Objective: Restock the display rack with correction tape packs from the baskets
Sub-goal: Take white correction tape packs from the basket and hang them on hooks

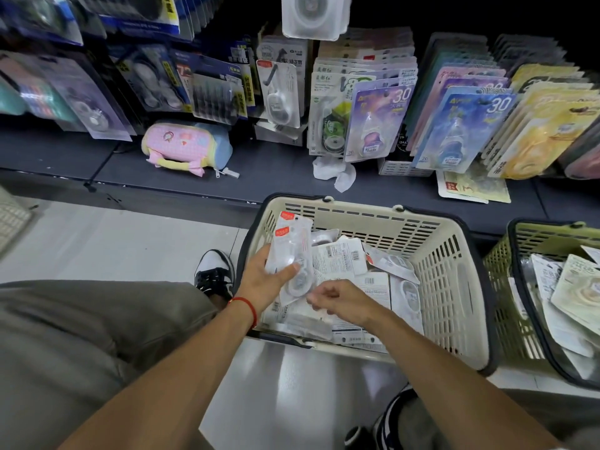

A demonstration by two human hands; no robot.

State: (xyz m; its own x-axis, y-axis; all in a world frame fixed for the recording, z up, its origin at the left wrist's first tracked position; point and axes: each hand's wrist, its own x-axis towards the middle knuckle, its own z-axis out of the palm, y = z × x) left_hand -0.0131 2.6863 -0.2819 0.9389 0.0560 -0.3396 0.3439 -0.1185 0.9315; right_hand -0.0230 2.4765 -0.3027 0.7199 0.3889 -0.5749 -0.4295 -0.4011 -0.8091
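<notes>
A beige basket (454,264) on the floor holds several white correction tape packs (344,254). Over its left side my left hand (263,280) grips a small stack of white packs with red labels (292,245), held upright. My right hand (337,300) hovers just to the right of that stack, fingers curled at the bottom edge of the packs; whether it pinches one I cannot tell. The display rack (373,102) behind the basket hangs rows of carded correction tapes.
A green basket (500,271) with more packs stands at the right. A pink pouch (181,147) and crumpled white paper (334,173) lie on the dark shelf base. My knees and shoes flank the beige basket; light floor lies to the left.
</notes>
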